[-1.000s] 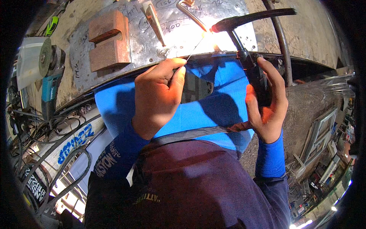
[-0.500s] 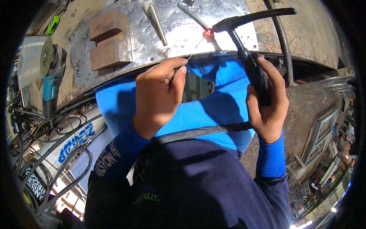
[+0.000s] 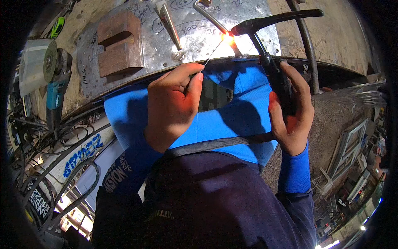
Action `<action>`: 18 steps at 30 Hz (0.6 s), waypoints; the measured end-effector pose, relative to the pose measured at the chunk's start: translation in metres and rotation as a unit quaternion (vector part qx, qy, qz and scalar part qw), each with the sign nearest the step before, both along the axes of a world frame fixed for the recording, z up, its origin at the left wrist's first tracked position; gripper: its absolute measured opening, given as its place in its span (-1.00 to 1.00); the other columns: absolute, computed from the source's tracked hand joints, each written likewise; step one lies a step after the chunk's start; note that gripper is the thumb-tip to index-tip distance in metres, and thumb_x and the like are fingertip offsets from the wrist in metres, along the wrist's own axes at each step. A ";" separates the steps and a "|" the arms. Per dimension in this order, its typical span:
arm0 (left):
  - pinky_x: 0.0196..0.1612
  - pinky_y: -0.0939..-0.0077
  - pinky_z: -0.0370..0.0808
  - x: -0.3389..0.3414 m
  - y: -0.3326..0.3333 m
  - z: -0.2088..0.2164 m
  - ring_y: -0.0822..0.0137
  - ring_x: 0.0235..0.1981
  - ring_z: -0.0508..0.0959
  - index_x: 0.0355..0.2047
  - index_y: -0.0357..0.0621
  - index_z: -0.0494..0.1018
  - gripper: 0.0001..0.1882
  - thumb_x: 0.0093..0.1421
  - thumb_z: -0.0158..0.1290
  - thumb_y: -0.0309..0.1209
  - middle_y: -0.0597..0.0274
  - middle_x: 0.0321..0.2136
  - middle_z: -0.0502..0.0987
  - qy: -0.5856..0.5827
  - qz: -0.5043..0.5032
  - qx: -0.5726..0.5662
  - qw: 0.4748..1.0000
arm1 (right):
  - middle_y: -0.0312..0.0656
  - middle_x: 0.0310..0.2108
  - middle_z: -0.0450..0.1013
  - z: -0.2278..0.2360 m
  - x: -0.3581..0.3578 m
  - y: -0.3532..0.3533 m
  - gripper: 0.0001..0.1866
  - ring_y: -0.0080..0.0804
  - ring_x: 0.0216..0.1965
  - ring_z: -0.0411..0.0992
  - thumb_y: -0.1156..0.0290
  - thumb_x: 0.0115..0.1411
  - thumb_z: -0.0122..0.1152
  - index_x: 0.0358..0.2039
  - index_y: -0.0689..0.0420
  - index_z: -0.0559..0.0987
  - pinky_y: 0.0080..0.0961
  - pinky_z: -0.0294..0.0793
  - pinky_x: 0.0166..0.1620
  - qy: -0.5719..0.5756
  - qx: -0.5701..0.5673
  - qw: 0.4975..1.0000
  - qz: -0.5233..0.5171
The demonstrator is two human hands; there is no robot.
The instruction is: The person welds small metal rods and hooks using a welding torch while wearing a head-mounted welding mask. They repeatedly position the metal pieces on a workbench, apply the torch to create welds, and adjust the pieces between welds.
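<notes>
My left hand [image 3: 171,106] pinches a thin filler rod [image 3: 213,55] between thumb and forefinger. Its far end points up and right at a bright orange glow. Wrapped around the handle of a black welding torch [image 3: 269,22] is my right hand [image 3: 297,114], forefinger stretched along it. The torch head sits just right of the glow. A bent metal rod [image 3: 212,18] runs down to that glowing spot on the marked metal plate [image 3: 152,53]. Glare hides the exact contact between filler rod, torch tip and bent rod.
On the plate's left lies a slotted brown block [image 3: 121,54], with a tapered metal tube [image 3: 169,27] beside it. An angle grinder [image 3: 54,93] rests at the far left, near a green tool [image 3: 58,27]. Black cables [image 3: 89,165] loop at lower left; a thick bar [image 3: 307,45] stands right of the torch.
The small red glow at the torch tip has grown into a brighter orange glare, and red light now falls on my hands. Both hands keep almost the same place and grip.
</notes>
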State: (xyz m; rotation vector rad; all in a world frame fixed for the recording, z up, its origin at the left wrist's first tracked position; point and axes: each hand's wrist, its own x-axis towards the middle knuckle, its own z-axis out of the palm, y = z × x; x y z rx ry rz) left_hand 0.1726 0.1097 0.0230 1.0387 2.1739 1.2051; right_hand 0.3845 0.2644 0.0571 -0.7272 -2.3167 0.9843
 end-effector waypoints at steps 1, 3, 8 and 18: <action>-0.49 0.66 0.24 0.001 0.001 -0.001 0.70 -0.58 0.28 -0.06 -0.30 0.66 -0.82 0.37 0.19 -0.53 0.50 -0.66 0.39 0.002 0.004 0.027 1.000 | 0.01 0.24 0.51 -0.001 0.001 0.000 -0.35 -0.27 0.21 0.53 0.65 0.20 0.20 0.35 0.24 0.46 -0.42 0.45 0.27 0.006 -0.004 1.000 0.007; -0.30 0.31 0.58 0.000 0.002 0.001 0.02 -0.42 0.70 -0.17 -0.25 0.67 -0.86 0.29 0.22 -0.49 -0.07 -0.50 0.65 0.000 0.008 0.016 1.000 | 0.00 0.25 0.51 -0.001 0.001 -0.001 -0.36 -0.29 0.21 0.53 0.67 0.20 0.19 0.35 0.24 0.46 -0.41 0.45 0.27 0.008 -0.002 1.000 -0.006; -0.29 0.31 0.58 0.000 0.002 -0.003 0.00 -0.44 0.69 -0.17 -0.26 0.68 -0.86 0.29 0.22 -0.49 -0.12 -0.43 0.67 0.004 0.014 0.030 0.999 | -0.01 0.25 0.50 -0.003 -0.001 -0.001 -0.37 -0.30 0.22 0.52 0.68 0.21 0.18 0.34 0.25 0.46 -0.41 0.44 0.27 0.027 0.019 0.999 -0.021; -0.49 0.64 0.26 0.001 0.001 0.000 0.68 -0.57 0.29 -0.06 -0.30 0.66 -0.81 0.39 0.19 -0.48 0.45 -0.66 0.41 -0.007 0.005 0.016 1.000 | 0.01 0.23 0.51 -0.003 0.000 -0.002 -0.36 -0.25 0.23 0.52 0.70 0.19 0.17 0.33 0.25 0.47 -0.37 0.44 0.29 0.017 -0.004 1.000 -0.011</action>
